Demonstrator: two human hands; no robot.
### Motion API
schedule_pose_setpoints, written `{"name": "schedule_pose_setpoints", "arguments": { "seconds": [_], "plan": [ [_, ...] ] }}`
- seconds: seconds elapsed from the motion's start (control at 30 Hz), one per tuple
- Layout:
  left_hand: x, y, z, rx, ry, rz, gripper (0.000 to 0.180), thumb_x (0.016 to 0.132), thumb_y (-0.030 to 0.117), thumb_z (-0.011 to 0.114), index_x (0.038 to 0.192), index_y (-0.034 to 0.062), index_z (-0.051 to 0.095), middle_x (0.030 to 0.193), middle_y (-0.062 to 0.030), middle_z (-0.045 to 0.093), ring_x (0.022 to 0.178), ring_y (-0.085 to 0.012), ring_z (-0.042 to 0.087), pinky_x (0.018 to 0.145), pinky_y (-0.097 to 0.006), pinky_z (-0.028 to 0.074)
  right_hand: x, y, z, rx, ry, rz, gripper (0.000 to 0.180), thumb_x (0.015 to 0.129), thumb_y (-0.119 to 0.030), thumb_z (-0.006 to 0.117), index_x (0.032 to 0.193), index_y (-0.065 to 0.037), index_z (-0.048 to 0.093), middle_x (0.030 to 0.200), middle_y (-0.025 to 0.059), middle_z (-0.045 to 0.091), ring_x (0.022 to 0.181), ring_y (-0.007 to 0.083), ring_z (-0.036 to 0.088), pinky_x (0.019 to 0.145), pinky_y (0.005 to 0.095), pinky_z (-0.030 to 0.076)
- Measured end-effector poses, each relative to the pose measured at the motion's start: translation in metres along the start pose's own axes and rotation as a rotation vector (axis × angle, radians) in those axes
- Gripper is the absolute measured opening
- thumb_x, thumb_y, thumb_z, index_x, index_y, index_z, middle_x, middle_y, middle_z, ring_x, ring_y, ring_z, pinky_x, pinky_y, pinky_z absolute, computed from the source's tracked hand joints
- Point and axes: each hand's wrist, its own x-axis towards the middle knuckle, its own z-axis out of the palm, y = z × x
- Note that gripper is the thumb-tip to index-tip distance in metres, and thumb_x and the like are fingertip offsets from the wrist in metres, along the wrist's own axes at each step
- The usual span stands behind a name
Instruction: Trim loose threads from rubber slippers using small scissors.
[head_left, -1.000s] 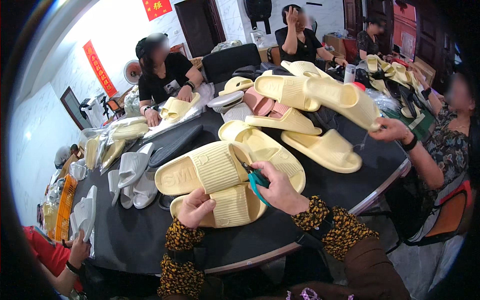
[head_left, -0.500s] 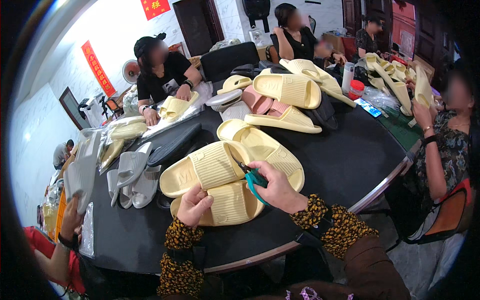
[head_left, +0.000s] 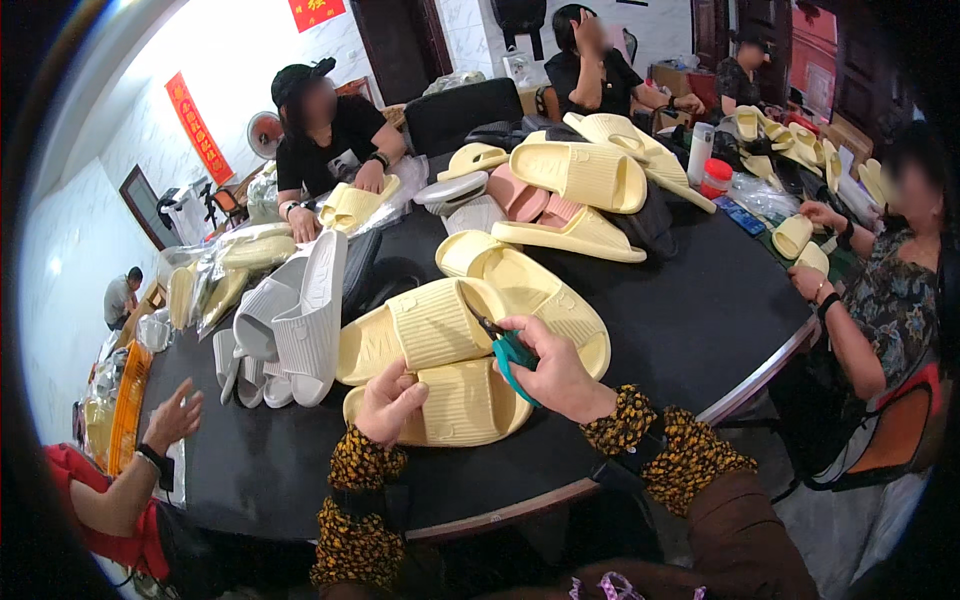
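In front of me, two pale yellow slippers lie overlapping, the upper slipper (head_left: 425,325) resting partly on the lower slipper (head_left: 465,402). My left hand (head_left: 388,402) is closed at their near left side, thumb and fingers pinching around the upper slipper's edge; the exact grip is partly hidden. My right hand (head_left: 560,372) grips scissors (head_left: 515,358) with teal handles. Their dark blades point up and left at the strap opening of the upper slipper. Another yellow pair (head_left: 545,300) lies just beyond, touching these.
Grey slippers (head_left: 308,330) are piled to the left, beside a co-worker's open hand (head_left: 175,415). A mixed heap of yellow, pink and grey slippers (head_left: 575,175) covers the far middle of the black table (head_left: 690,330). Opposite and at right, co-workers handle yellow slippers (head_left: 793,238).
Grey slippers held by the left co-worker now lie on the grey pile, and that hand is empty. My upper yellow slipper has shifted slightly right. The right co-worker's hands have lowered.
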Motion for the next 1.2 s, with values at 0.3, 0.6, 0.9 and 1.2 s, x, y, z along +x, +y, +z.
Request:
{"name": "schedule_pose_setpoints", "arguments": {
  "seconds": [0.3,0.6,0.9,1.2],
  "plan": [
    [0.002,0.002,0.001,-0.083,-0.073,0.019,0.061,0.087,0.007,0.056,0.139,-0.0033,0.024,0.117,-0.0124,0.056,0.097,-0.0121,0.054,0.078,-0.025,0.043,0.0,-0.001,0.003,0.128,0.001,0.041,0.042,0.081,-0.003,0.066,0.118,-0.001,0.046,0.084,0.0014,0.056,0.075,0.0044,0.052,0.068,0.0198,0.045],
    [0.002,0.008,0.002,-0.075,-0.073,0.02,0.063,0.087,0.007,0.058,0.138,-0.0046,0.022,0.124,-0.0183,0.052,0.114,-0.0213,0.051,0.094,-0.031,0.041,0.004,-0.004,0.005,0.01,0.043,0.022,0.043,0.078,-0.01,0.069,0.116,-0.002,0.049,0.089,0.0105,0.062,0.078,0.0125,0.059,0.07,0.0265,0.049],
    [0.003,0.008,0.004,-0.015,-0.191,0.025,0.065,0.087,0.006,0.058,0.14,-0.0023,0.021,0.123,-0.0154,0.052,0.112,-0.0197,0.052,0.092,-0.03,0.041,-0.001,-0.012,-0.003,-0.01,-0.02,0.071,0.045,0.078,-0.009,0.07,0.117,-0.003,0.048,0.085,0.0032,0.059,0.076,0.0064,0.053,0.068,0.0235,0.047],
    [0.002,0.005,0.006,-0.077,-0.147,0.008,0.067,0.087,0.011,0.059,0.14,-0.0014,0.02,0.125,-0.0172,0.051,0.113,-0.0217,0.052,0.093,-0.031,0.04,-0.001,-0.012,-0.002,0.01,0.01,0.03,0.044,0.078,-0.009,0.069,0.117,-0.003,0.049,0.088,0.0068,0.061,0.076,0.0105,0.057,0.068,0.0253,0.048]
  ]
}}
